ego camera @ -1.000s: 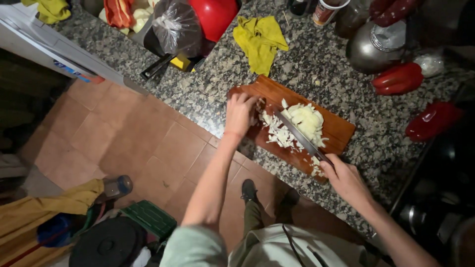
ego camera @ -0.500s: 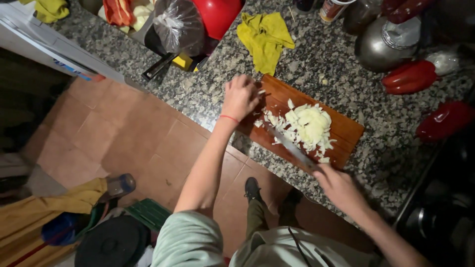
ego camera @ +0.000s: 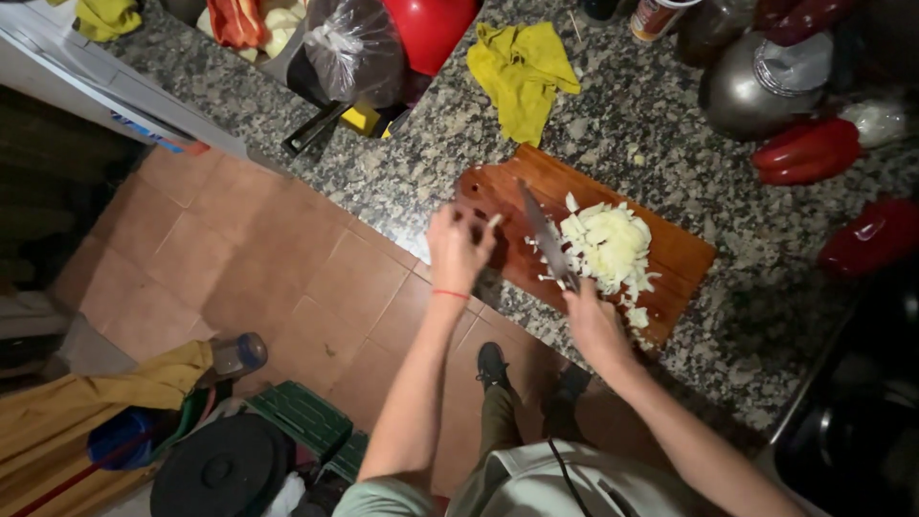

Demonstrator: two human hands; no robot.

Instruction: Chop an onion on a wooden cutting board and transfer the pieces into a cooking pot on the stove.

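Observation:
A brown wooden cutting board (ego camera: 680, 251) lies on the speckled granite counter (ego camera: 622, 124). A heap of chopped white onion (ego camera: 609, 245) sits on its middle. My right hand (ego camera: 593, 321) grips the handle of a kitchen knife (ego camera: 544, 235), whose blade lies over the board just left of the onion heap. My left hand (ego camera: 458, 251) hovers at the board's left end, fingers apart, with a small white onion bit at the fingertips.
A yellow cloth (ego camera: 522, 72) lies behind the board. Red peppers (ego camera: 809, 151) and a metal pot (ego camera: 756, 81) stand at the right. A plastic bag (ego camera: 349, 48) and a red bowl (ego camera: 429, 29) sit at the back. A tiled floor lies below the counter's edge.
The knife has swung from the right side of the onion heap to its left side. My left hand has slid back off the board toward the counter's edge.

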